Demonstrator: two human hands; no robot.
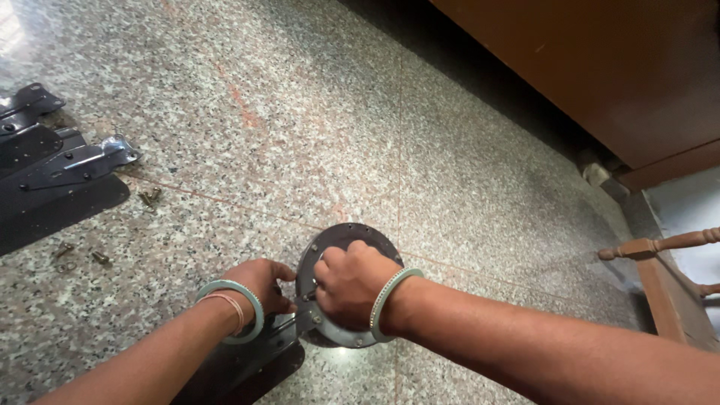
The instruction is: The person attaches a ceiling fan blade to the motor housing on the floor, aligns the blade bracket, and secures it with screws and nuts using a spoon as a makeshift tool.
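Right hand [349, 283]: fingers curled, gripping round dark metal disc [339, 247]. Left hand [261, 285]: curled, pinching flat dark blade [247, 360] at disc's edge.

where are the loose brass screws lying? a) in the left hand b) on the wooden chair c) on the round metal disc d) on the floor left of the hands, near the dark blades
d: the brass screws lie on the speckled floor beside the dark blades, well left of the round metal disc that the right hand covers.
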